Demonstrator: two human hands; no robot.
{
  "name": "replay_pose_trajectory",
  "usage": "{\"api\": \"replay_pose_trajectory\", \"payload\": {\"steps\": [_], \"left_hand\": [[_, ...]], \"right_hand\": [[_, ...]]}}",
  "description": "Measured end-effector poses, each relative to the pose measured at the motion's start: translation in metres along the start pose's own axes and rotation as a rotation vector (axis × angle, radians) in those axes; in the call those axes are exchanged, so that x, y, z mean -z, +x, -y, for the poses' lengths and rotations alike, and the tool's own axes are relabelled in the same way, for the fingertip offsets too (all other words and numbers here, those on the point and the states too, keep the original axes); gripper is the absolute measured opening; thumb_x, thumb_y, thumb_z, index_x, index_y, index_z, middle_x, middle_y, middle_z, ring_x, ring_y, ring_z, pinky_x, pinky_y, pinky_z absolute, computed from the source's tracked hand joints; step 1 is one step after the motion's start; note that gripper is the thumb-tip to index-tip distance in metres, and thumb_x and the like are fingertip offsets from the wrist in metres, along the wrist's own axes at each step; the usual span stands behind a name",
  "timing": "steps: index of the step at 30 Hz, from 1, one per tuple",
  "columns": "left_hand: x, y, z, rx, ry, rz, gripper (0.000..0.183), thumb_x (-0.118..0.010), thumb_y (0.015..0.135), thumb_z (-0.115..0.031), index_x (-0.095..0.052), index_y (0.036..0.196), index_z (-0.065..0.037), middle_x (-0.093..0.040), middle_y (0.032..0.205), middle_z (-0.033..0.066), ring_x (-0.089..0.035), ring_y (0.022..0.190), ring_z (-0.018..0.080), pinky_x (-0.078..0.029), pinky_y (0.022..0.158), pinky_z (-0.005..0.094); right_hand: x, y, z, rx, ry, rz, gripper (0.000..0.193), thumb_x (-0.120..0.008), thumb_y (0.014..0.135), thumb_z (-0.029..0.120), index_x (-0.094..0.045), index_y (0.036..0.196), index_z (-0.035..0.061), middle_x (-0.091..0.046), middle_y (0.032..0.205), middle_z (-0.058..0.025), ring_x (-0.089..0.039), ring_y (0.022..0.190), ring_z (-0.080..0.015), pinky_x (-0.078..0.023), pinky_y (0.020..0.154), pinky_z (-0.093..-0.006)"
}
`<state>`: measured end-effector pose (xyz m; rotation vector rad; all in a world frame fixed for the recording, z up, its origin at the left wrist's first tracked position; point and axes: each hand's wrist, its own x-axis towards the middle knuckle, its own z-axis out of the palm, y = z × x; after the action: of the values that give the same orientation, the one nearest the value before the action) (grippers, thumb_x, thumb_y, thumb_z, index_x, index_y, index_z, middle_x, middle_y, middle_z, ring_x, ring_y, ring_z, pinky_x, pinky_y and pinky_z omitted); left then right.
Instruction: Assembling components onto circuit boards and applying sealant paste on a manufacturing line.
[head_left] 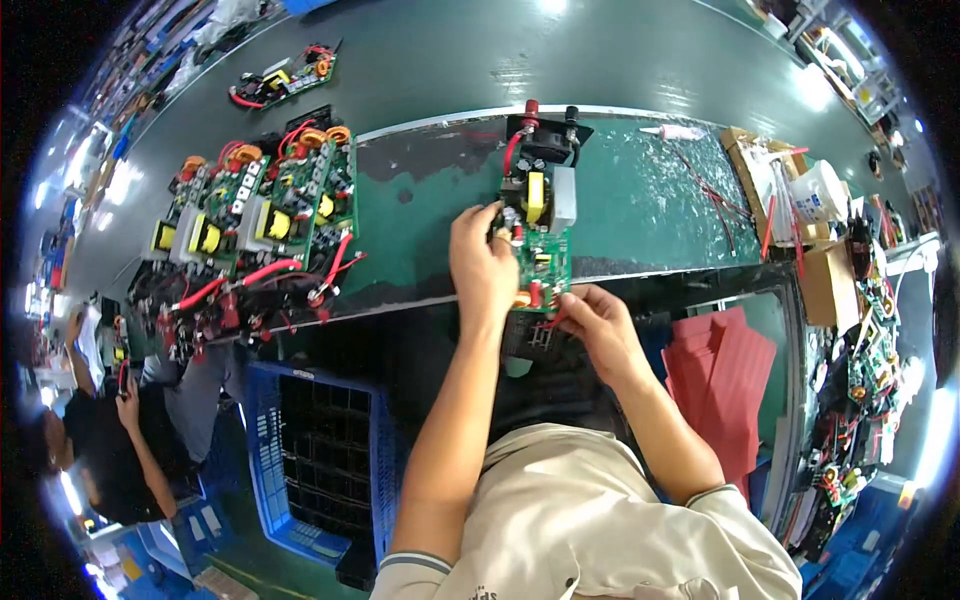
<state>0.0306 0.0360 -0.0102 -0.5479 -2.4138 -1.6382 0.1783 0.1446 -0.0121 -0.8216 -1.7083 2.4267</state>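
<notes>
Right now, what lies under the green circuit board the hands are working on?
Under the green circuit board shows the worn green bench mat. The left hand and right hand cover its near end.

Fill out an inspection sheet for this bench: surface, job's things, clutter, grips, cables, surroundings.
Surface: dark green bench mat, worn, with pale scuffs and flecks.
Job's things: green circuit board with a yellow transformer, lying on the mat's near edge.
Clutter: row of similar boards at the left; one more board farther back; white tube; cardboard boxes at the right.
Grips: left hand on the board's left edge; right hand at its near end, fingers pinching by a red lead.
Cables: red wires loose on the mat; red leads on the stacked boards.
Surroundings: blue crate below; pink sheets; another person at lower left.
</notes>
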Motion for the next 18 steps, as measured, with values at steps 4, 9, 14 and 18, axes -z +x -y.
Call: {"api": "replay_pose_trajectory", "payload": {"steps": [4, 9, 14, 18], "left_hand": [[-0.011, -0.013, -0.024, 0.037, -0.139, -0.026, 0.046, -0.062, 0.081, 0.008, -0.054, 0.126, 0.0, -0.053, 0.118, 0.0215, -0.052, 0.112, 0.0398, -0.041, 0.101, 0.0423], [0.035, -0.007, -0.007, 0.332, -0.513, 0.089, 0.049, -0.068, 0.089, -0.007, -0.054, 0.136, -0.005, -0.057, 0.133, 0.0125, -0.059, 0.11, 0.0181, -0.048, 0.096, 0.0321], [0.116, 0.058, -0.052, 0.378, -1.192, -0.318, 0.035, -0.07, 0.092, -0.018, -0.059, 0.124, -0.008, -0.065, 0.107, 0.0037, -0.059, 0.098, 0.0125, -0.046, 0.079, 0.0251], [0.138, 0.091, -0.059, 0.289, -1.534, -0.388, 0.032, -0.068, 0.093, -0.011, -0.059, 0.122, -0.002, -0.064, 0.105, 0.0061, -0.062, 0.09, 0.0141, -0.051, 0.073, 0.0271]], "right_hand": [[0.006, -0.004, 0.017, 0.197, -0.064, -0.164, 0.023, -0.061, 0.097, 0.015, -0.065, 0.114, -0.0005, -0.069, 0.1, -0.0029, -0.064, 0.089, -0.0085, -0.051, 0.077, -0.0242], [0.021, -0.034, 0.02, 0.787, -0.929, -0.474, 0.023, -0.063, 0.091, 0.005, -0.064, 0.114, -0.0017, -0.067, 0.106, -0.0062, -0.063, 0.094, -0.0143, -0.049, 0.085, -0.0277], [-0.025, -0.068, 0.03, 0.446, -0.038, 0.372, 0.052, -0.066, 0.092, 0.006, -0.046, 0.139, 0.0028, -0.059, 0.132, -0.0133, -0.057, 0.12, -0.0209, -0.044, 0.102, -0.0357], [-0.095, -0.044, 0.008, 0.182, 0.27, 0.888, 0.078, -0.066, 0.095, 0.027, -0.021, 0.155, 0.0062, -0.042, 0.149, -0.0145, -0.04, 0.139, -0.0238, -0.029, 0.115, -0.0418]]}}
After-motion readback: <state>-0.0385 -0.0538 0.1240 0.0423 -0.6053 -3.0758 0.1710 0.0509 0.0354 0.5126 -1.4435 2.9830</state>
